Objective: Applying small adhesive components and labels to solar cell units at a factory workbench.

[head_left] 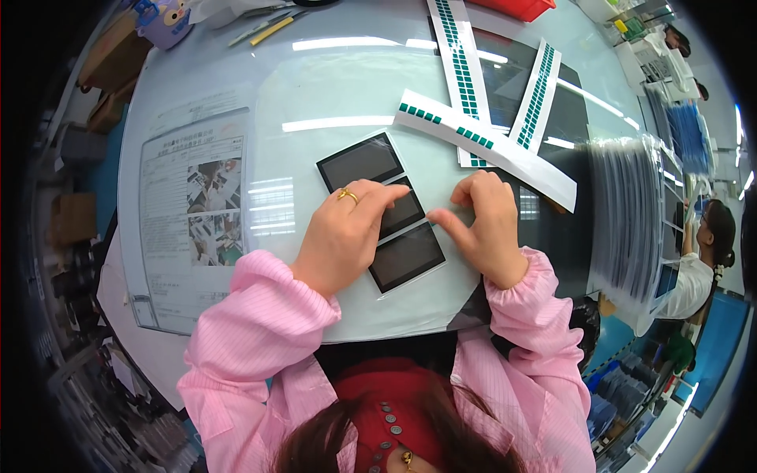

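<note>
Three dark rectangular glass panels with black borders lie in a slanting column on a pale sheet: the upper panel (361, 162), the middle panel (408, 211) and the lower panel (408, 258). My left hand (343, 232), with a ring on one finger, reaches over the middle panel. Its fingers are bent and pressed together; whether something small is between their tips is hidden. Just right of the panels is my right hand (490, 225). Its fingers curl while the thumb stands apart, pointing at the middle panel's right end, and nothing shows between them.
White strips with small green stickers (465, 130) overlap at the upper right, over a dark mat (564, 126). Clear plastic trays (627, 221) stand stacked at right. A printed sheet (193, 213) lies left. Pens (272, 30) and a red bin (520, 6) are at the far side.
</note>
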`<state>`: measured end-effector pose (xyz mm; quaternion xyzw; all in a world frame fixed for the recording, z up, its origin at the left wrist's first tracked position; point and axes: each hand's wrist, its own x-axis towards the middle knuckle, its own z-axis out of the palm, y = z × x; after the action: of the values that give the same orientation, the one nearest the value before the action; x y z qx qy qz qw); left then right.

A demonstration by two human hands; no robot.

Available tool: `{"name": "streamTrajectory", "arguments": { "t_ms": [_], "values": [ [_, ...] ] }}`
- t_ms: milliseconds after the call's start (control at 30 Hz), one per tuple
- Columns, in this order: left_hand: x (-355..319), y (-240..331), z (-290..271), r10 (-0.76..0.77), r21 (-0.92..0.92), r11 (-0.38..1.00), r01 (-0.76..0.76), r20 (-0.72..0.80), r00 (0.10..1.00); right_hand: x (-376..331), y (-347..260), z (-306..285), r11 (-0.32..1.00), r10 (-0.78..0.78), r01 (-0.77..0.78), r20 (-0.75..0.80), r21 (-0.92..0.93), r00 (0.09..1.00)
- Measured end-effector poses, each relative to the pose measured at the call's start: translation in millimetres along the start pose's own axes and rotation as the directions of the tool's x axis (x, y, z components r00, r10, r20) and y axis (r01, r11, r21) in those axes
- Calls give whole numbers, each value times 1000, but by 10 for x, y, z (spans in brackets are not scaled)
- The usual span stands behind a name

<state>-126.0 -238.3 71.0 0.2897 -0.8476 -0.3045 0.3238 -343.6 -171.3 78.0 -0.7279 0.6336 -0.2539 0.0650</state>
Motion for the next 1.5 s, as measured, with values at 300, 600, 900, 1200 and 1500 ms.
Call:
{"name": "streamTrajectory", "arguments": {
  "t_ms": [300,600,900,1200,1500],
  "values": [
    [99,29,-8,-214,-140,970,197,-121,969,106,-91,127,998,-13,20,-119,57,993],
    [81,-32,-19,-89,115,989,97,-73,993,260,211,-99,968,225,-180,-294,172,929],
    [63,-76,-31,-74,84,993,83,-97,993,278,381,-75,982,187,-176,-277,65,942],
    [46,-74,-51,-40,86,995,47,-76,996,264,137,-111,819,341,-277,-38,502,939],
    [97,-41,-41,-51,164,985,57,-44,998,535,-106,23,397,419,-613,460,683,783]
  ]
}}
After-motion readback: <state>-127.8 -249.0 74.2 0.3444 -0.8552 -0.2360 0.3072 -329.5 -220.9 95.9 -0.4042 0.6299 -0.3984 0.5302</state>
